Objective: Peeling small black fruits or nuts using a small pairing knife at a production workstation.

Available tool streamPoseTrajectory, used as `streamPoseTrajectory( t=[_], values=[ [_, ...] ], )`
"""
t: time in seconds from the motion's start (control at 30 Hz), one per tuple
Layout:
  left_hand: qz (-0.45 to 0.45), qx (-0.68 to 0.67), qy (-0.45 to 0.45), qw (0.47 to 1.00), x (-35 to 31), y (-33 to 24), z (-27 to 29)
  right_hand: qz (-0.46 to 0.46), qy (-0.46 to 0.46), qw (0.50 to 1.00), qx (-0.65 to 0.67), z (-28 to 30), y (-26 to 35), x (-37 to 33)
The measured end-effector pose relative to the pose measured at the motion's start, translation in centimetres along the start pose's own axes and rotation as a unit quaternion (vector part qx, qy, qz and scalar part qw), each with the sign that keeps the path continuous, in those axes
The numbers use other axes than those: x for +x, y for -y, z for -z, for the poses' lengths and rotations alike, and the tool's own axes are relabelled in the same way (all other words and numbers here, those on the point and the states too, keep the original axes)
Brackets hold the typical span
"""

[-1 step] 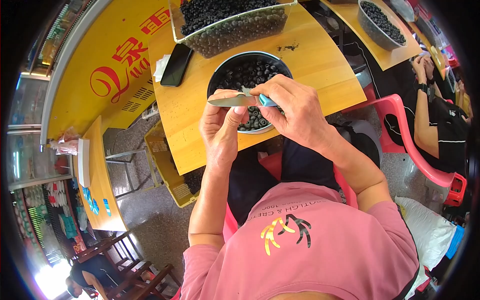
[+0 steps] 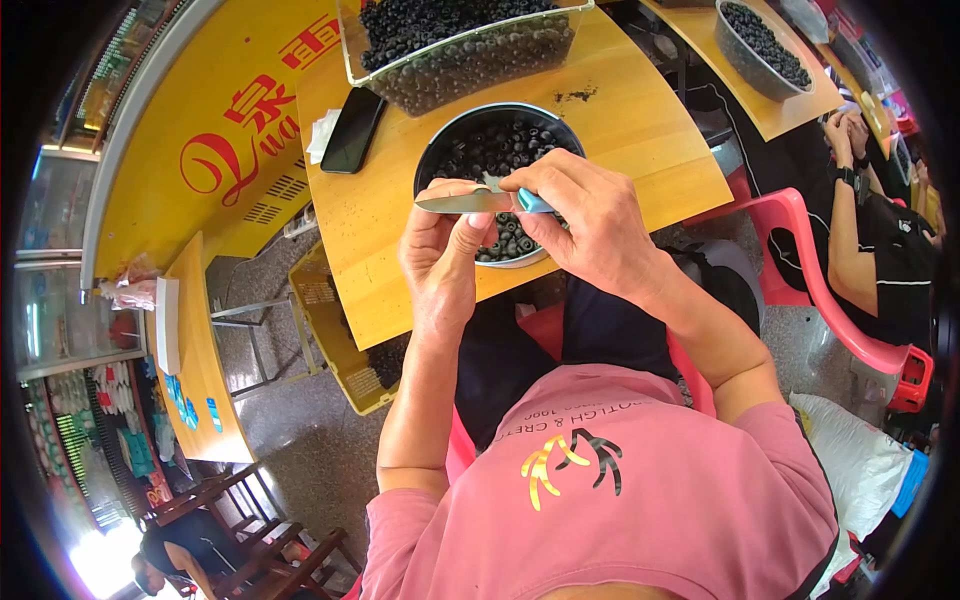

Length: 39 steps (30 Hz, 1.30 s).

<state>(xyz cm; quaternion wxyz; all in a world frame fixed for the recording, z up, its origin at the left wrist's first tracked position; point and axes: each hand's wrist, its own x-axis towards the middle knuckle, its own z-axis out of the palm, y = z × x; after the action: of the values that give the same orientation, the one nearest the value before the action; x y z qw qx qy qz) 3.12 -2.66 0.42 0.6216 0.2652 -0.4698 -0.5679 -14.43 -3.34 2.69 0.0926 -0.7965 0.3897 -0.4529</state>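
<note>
Over a bowl [image 2: 428,155], right hand [image 2: 597,213] gripping knife [image 2: 462,204], left hand [image 2: 440,250] curled beside it, hold unclear

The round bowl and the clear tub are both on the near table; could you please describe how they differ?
The round bowl is circular; the clear tub is straight-sided. The round bowl has a dark inner wall, while the clear tub is see-through. The clear tub looks larger than the round bowl. Both hold small dark pieces.

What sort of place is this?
Probably a small shop doubling as a workroom: packaged goods hang at the left, a clear tub of small dark pieces stands on the wooden table, and the person's right hand holds a knife.
</note>
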Motion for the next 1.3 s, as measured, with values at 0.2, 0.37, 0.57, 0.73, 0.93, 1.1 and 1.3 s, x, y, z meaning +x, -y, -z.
streamPoseTrajectory(
  t=[0.2,0.37,0.57,0.73,0.93,1.1,1.3],
  values=[
    [0.002,-0.011,0.000,1.000,-0.02,0.05,-0.10,0.005,-0.001,1.000,-0.009,0.09,-0.01,0.05],
    [0.001,-0.016,0.005,1.000,0.01,0.27,0.09,0.008,0.003,1.000,-0.014,0.24,0.09,0.08],
    [0.004,-0.005,-0.004,1.000,0.01,0.20,-0.19,0.011,-0.007,1.000,-0.014,-0.04,-0.19,-0.02],
    [0.018,-0.019,-0.008,1.000,0.04,0.10,-0.45,0.010,-0.012,1.000,-0.009,-0.10,-0.35,0.02],
    [0.025,-0.016,0.003,1.000,0.08,0.33,-0.21,0.006,-0.008,1.000,-0.016,0.15,-0.55,-0.08],
    [0.011,-0.014,-0.008,1.000,0.07,0.43,-0.51,0.013,-0.015,1.000,-0.010,0.03,-0.32,-0.05],
    [0.014,0.000,0.014,1.000,0.11,0.44,-0.17,0.009,-0.014,1.000,-0.011,0.25,-0.45,0.01]
  ],
)
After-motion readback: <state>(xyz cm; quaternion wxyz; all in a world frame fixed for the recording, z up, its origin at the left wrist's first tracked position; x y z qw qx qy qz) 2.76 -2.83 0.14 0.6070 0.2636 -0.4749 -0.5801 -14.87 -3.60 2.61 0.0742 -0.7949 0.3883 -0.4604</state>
